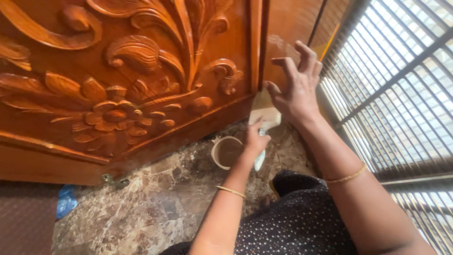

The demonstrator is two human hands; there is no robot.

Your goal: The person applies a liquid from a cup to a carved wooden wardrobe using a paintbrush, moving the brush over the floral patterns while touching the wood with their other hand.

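Your left hand (257,139) pinches a pale folded cloth (267,116), thumb and fingers closed on its lower part, and the cloth sits low against the bottom edge of the carved wooden door (122,89), just above the marble floor (155,203). It looks soft and limp, so judge it light and easy to crush into a pad; hold it bunched near the middle so that no loose corner drags. It may be damp, which would make it a little slick in the fingers, though that cannot be told from here. Your right hand (297,87) holds nothing: its fingers are spread and bent, fingertips resting on the smooth plain wood panel (283,42) beside the door's edge. The door is hard, glossy and deeply carved with a flower and curling leaves, so a soft pad will have to be pressed into the grooves. Just beside your left hand, a small round cup (225,152) with dark liquid stands on the floor; it looks light and easy to tip. The floor is mottled brown stone, polished. A metal window grille (401,85) stands to the right, and a bit of blue plastic (66,200) lies at far left.
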